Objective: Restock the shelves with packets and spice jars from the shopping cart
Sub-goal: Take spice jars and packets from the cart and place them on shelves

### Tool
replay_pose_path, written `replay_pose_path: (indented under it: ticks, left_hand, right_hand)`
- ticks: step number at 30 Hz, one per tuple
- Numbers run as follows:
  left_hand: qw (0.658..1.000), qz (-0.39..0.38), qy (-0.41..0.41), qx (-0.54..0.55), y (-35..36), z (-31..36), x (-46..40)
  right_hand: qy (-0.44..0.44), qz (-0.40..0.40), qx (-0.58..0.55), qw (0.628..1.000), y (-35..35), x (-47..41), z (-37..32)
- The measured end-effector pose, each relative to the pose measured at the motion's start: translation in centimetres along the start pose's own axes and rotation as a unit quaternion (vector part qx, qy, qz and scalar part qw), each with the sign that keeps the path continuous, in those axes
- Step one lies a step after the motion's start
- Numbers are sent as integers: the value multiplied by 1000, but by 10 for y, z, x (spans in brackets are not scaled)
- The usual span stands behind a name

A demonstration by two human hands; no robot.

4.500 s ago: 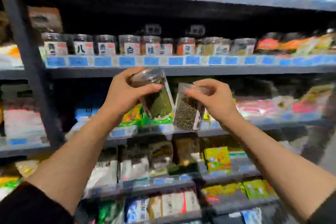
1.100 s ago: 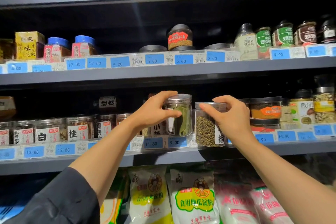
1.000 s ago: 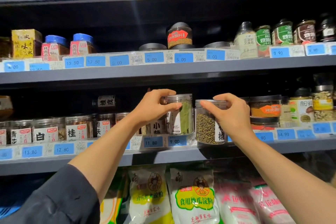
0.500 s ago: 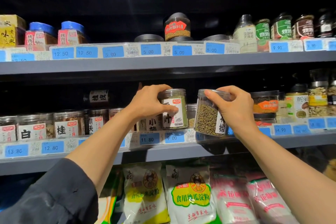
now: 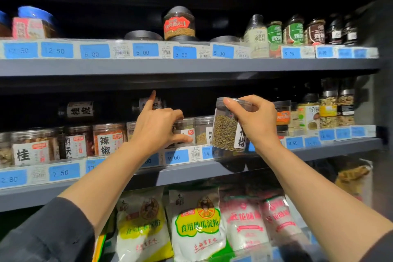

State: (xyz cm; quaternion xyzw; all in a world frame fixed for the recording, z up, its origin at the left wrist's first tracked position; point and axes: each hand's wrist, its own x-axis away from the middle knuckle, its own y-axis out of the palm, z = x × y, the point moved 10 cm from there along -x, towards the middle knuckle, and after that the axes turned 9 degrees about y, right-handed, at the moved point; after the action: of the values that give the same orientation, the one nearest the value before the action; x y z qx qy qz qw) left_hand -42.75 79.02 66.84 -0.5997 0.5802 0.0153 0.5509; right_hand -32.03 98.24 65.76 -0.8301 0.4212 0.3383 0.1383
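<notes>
Setting the bay-leaf jar [image 5: 184, 132] into the row at centre frame, the left hand [image 5: 157, 127] is now loosening off it, index finger pointing up, the other fingers loosely curled beside it; half a second ago it was gripping that jar in the air. That leaves one jar placed, I judge. The right hand [image 5: 254, 121] is still pinching the peppercorn jar [image 5: 228, 125] by its lid, tilted, just above the middle shelf [image 5: 319, 151] edge. The left hand is hiding most of the placed jar. The cart is lying out of view, and the right-side price tags are blurring.
</notes>
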Motion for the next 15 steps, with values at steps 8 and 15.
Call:
replay_pose_path:
  ticks: [8, 15]
  left_hand:
    - [936, 170, 1, 308, -35, 31, 16]
    - [872, 89, -9, 482, -5, 77, 12]
  right_hand:
    - [2, -1, -17, 1000, -8, 3, 2]
    - [67, -99, -9, 993, 2, 5, 13]
